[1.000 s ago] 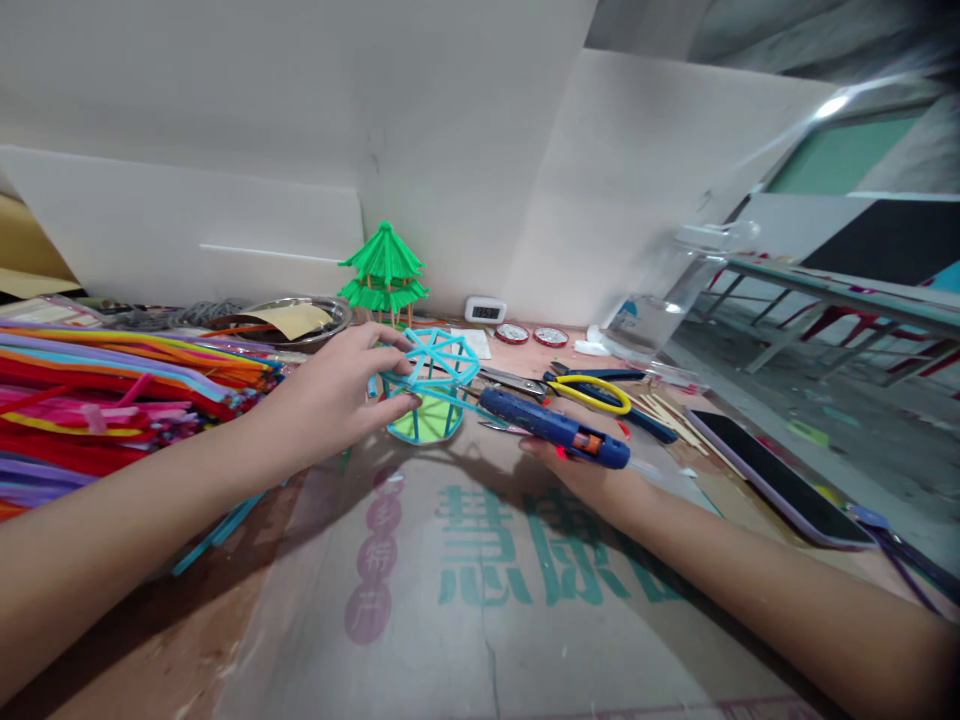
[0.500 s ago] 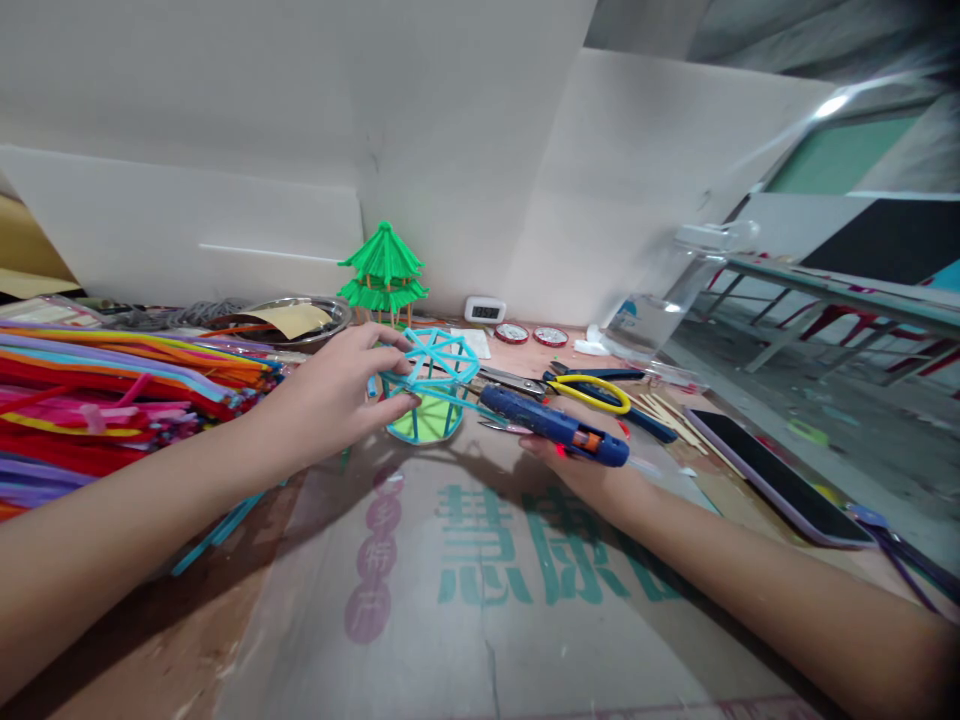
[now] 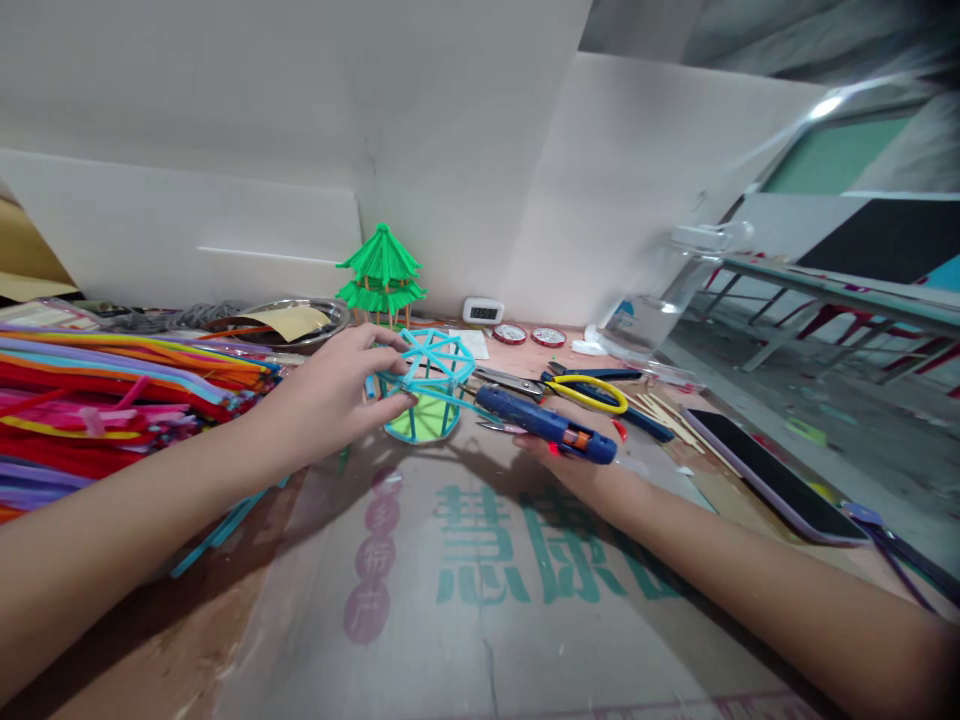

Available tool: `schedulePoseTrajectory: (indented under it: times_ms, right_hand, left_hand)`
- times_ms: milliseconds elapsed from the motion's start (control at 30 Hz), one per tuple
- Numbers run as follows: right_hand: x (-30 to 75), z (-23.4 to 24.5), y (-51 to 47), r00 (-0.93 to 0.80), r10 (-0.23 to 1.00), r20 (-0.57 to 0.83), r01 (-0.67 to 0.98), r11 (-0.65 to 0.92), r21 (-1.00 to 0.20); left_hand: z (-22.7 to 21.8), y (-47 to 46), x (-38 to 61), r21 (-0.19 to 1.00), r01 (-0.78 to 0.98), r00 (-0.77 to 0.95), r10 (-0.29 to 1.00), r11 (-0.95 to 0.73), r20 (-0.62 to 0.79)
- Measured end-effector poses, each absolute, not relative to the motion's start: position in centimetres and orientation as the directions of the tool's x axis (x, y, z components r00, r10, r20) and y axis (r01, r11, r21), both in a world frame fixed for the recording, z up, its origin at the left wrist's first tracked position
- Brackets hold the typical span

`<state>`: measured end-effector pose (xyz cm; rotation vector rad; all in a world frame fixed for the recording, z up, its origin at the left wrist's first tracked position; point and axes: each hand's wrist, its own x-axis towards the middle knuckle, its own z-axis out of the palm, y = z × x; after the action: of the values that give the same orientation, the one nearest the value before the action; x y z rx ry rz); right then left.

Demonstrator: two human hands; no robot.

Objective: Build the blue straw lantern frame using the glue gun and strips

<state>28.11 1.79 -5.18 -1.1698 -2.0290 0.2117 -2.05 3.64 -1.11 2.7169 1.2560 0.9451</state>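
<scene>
My left hand (image 3: 330,395) grips the side of a small cyan stick-frame pavilion (image 3: 426,380) with a green base, thumb below and fingers on its roof spokes. My right hand (image 3: 581,470) is closed on a blue glue gun (image 3: 544,428), its nozzle pointing left at the frame's lower edge. The frame stands on a printed cardboard sheet (image 3: 480,580) on the table.
A pile of coloured pipe cleaners (image 3: 112,400) fills the left. Behind stand a finished green pavilion (image 3: 382,272), a metal bowl (image 3: 300,318), a small clock (image 3: 482,311). To the right lie yellow-handled scissors (image 3: 589,392), wooden sticks, a phone (image 3: 772,475), a clear jar (image 3: 660,300).
Almost nothing has moved; the view has drifted slightly, and both hands keep their hold on the frame and the glue gun.
</scene>
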Motion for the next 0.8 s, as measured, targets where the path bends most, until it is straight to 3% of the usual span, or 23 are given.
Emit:
schedulePoseTrajectory:
  times_ms: [167, 533, 800]
  right_hand:
    - [28.1, -5.2, 1.9, -0.292, 0.864, 0.410, 0.689, 0.487, -0.536]
    - [29.4, -2.9, 4.1, -0.141, 0.881, 0.452, 0.537, 0.452, -0.712]
    - [28.8, 0.1, 11.0, -0.071, 0.963, 0.261, 0.684, 0.237, -0.690]
  left_hand:
    - [-1.0, 3.8, -2.1, 0.251, 0.694, 0.493, 0.699, -0.675, 0.518]
    - [-1.0, 4.6, -3.0, 0.255, 0.680, 0.499, 0.689, -0.687, 0.525]
    - [-1.1, 4.4, -2.7, 0.255, 0.691, 0.504, 0.703, -0.677, 0.501]
